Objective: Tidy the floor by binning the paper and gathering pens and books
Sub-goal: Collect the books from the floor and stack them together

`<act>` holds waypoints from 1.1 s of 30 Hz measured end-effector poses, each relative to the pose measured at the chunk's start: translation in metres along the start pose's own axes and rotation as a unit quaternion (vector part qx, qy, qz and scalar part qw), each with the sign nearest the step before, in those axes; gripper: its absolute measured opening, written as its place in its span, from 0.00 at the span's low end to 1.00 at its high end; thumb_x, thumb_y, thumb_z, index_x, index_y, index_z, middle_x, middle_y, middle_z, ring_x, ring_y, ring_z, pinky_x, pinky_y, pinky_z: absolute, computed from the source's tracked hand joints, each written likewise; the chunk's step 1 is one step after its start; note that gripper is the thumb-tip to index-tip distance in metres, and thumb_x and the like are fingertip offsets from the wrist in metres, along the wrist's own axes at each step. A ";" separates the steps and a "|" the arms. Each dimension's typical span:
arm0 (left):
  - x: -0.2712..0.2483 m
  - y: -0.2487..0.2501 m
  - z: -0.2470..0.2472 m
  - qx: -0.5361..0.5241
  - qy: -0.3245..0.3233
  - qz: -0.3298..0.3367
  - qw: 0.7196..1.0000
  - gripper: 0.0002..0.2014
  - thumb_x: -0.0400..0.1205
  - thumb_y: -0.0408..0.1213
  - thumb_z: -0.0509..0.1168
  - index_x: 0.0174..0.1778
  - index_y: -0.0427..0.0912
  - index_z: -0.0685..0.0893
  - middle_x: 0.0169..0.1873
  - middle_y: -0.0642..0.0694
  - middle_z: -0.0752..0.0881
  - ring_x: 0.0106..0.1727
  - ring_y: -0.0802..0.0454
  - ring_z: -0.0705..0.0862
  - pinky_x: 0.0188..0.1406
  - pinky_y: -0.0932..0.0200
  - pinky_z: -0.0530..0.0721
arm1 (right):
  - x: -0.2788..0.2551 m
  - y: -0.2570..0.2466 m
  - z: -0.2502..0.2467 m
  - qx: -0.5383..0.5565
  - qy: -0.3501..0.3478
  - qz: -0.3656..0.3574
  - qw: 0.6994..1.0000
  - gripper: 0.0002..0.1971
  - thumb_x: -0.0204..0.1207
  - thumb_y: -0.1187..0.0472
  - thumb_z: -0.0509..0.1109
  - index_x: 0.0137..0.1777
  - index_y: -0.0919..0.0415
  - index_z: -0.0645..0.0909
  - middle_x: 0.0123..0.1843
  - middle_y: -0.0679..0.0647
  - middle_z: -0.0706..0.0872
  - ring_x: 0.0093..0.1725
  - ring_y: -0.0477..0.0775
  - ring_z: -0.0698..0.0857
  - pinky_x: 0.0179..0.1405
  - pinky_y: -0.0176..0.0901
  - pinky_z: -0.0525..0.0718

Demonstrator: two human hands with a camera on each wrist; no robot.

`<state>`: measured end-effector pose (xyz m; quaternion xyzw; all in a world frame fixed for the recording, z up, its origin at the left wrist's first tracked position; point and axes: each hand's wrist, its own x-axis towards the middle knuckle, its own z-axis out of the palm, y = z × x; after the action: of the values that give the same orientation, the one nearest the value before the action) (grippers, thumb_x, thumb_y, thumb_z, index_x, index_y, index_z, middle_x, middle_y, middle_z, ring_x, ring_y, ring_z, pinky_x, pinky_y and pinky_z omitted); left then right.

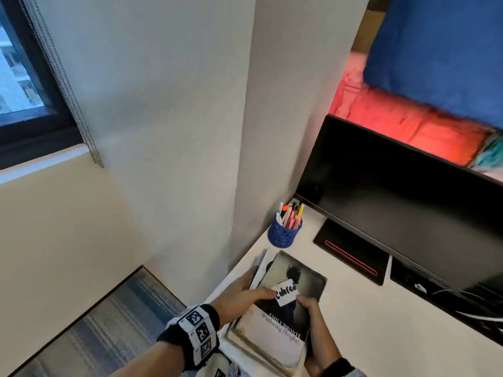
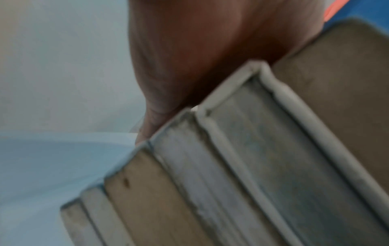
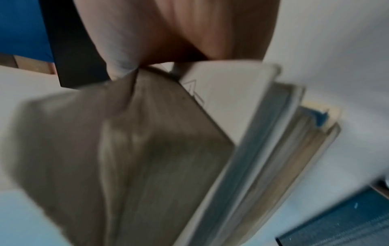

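Note:
A stack of several books [image 1: 283, 317] is tilted over the white desk's [image 1: 381, 330] near left corner. Its top book is a dark paperback with a white label. My left hand [image 1: 245, 291] grips the stack's left side, thumb on the cover. On the right edge my right hand [image 1: 317, 322] holds the stack, thumb on top. The left wrist view shows the books' page edges [image 2: 231, 166] below my left hand [image 2: 189, 58]. The right wrist view shows the fanned books [image 3: 147, 158] under my right hand [image 3: 179, 30]. A blue pen holder [image 1: 284, 234] with several pens stands behind the stack.
A black monitor [image 1: 394, 208] on its stand fills the desk's right side. A white wall column rises just left of the desk. Striped blue carpet [image 1: 109, 322] lies lower left, below a window [image 1: 21, 77]. A bed with red and blue bedding is beyond the monitor.

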<state>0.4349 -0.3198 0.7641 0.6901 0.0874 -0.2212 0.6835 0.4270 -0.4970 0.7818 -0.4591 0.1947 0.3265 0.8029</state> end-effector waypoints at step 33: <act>0.043 0.062 -0.029 0.688 0.212 0.046 0.692 0.15 0.89 0.47 0.53 0.54 0.43 0.82 0.46 0.48 0.85 0.45 0.50 0.85 0.42 0.56 0.86 | 0.145 -0.010 0.013 -0.120 0.157 0.000 0.980 0.44 0.59 0.36 0.77 0.73 0.56 0.70 0.55 0.65 0.90 0.50 0.67 0.90 0.39 0.58 0.89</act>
<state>0.5042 -0.3027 0.8007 0.9991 0.0216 -0.0355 -0.0104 0.5375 -0.4397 0.7055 -0.5976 0.2774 0.2715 0.7016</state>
